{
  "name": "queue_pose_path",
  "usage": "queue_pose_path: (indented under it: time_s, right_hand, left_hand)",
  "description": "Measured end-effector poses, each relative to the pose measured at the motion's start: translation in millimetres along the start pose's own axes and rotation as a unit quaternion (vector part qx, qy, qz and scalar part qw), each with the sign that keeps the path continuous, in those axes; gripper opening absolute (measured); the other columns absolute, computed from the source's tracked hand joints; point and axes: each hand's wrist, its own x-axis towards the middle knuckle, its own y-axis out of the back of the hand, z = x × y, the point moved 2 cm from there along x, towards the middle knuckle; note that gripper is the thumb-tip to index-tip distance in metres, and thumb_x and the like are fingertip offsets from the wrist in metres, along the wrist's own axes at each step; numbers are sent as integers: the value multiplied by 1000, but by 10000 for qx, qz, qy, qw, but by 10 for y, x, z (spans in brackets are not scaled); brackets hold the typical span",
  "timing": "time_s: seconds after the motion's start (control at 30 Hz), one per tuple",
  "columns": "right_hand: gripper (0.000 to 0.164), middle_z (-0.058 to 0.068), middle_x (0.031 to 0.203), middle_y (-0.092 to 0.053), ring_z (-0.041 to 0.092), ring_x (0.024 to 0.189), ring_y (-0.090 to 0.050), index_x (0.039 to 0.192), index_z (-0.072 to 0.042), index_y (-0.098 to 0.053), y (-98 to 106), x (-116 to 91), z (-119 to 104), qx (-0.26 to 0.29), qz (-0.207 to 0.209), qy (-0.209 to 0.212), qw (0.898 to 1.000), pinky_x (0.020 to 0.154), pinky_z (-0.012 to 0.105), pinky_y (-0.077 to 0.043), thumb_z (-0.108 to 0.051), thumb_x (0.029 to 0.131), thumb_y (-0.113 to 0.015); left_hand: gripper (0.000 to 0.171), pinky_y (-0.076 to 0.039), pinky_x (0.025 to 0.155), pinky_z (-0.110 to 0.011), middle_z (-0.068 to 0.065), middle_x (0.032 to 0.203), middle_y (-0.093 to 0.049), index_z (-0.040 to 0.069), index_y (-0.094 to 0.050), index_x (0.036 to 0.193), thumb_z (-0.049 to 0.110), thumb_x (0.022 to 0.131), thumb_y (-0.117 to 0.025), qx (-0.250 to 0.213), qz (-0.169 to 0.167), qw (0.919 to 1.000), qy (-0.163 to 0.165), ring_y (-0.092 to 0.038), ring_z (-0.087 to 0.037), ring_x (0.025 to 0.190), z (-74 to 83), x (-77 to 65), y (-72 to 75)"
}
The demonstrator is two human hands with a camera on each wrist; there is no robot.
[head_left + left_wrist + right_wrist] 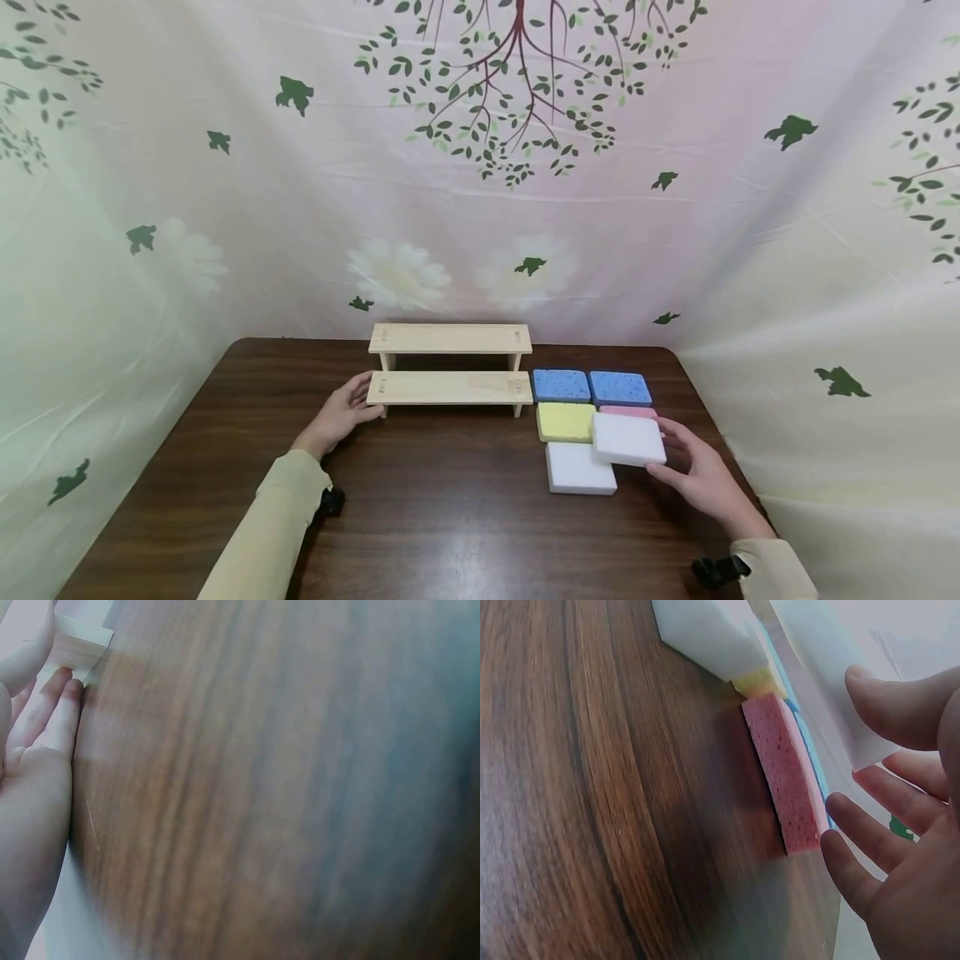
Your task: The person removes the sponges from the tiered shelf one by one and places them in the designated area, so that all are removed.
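Note:
Near the left end of a two-step wooden rack (450, 388), my left hand (343, 414) has its fingers fairly straight and touching the rack's edge. In the left wrist view, those fingertips meet the pale wood (79, 651). My right hand (701, 473) pinches a white block-shaped sponge (628, 439) by its right side, thumb in front and fingers behind. It is raised above a pink sponge (784, 776), partly covering it in the head view. Another white sponge (579, 469) lies on the table to the left, partly overlapped by the held one.
A yellow sponge (566, 422) lies just right of the rack. Behind it are a left blue sponge (561, 386) and a right blue sponge (620, 388). All rest on a dark wooden table (450, 517). Printed cloth (450, 208) hangs behind and at both sides.

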Motion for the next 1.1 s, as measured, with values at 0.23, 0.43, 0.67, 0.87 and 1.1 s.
queue_pose_path:
  time_s: [0.23, 0.43, 0.67, 0.87, 1.1]
  right_hand:
    - [84, 32, 148, -53, 52, 124, -61, 157, -3, -40, 45, -16, 96, -40, -94, -4, 9999, 97, 61, -55, -30, 91, -85]
    - [83, 31, 144, -57, 50, 123, -63, 156, -1, -42, 109, -42, 183, -194, -43, 108, 9997, 96, 54, -57, -27, 91, -85]
    - [82, 29, 145, -58, 47, 125, -62, 155, -1, -44, 139, -114, 253, -265, -163, 24, 9995, 90, 24, -52, -27, 90, -86]
    - [81, 29, 145, -58, 42, 123, -64, 154, 0, -45, 120, -144, 354, -232, -174, 44, 9996, 89, 21, -52, -26, 89, -86]
    - [81, 26, 141, -62, 30, 117, -66, 152, -1, -48, 117, -125, 442, -416, -142, 161, 9989, 88, 25, -54, -26, 87, -89]
  left_hand:
    - [86, -31, 123, -52, -28, 164, -36, 1, -23, 165, 3, 97, -75, 71, 4, 10000, -20, -36, -40, 151, 15, -16, -4]
    - [87, -31, 123, -53, -29, 164, -35, 1, -22, 166, 4, 97, -75, 91, -11, 10000, -25, -36, -41, 151, 18, -14, 12]
    - [87, -31, 123, -52, -28, 164, -36, 1, -22, 166, 4, 97, -76, 102, 2, 9999, -7, -37, -41, 151, 9, -2, 9]
    - [86, -30, 123, -53, -29, 163, -36, -1, -24, 165, 2, 96, -75, 129, 28, 9999, -95, -36, -41, 151, 9, 0, 3]
    - [86, -29, 123, -54, -30, 163, -36, -2, -22, 165, 3, 97, -75, 182, 29, 9997, -133, -36, -43, 151, 15, -13, -12]
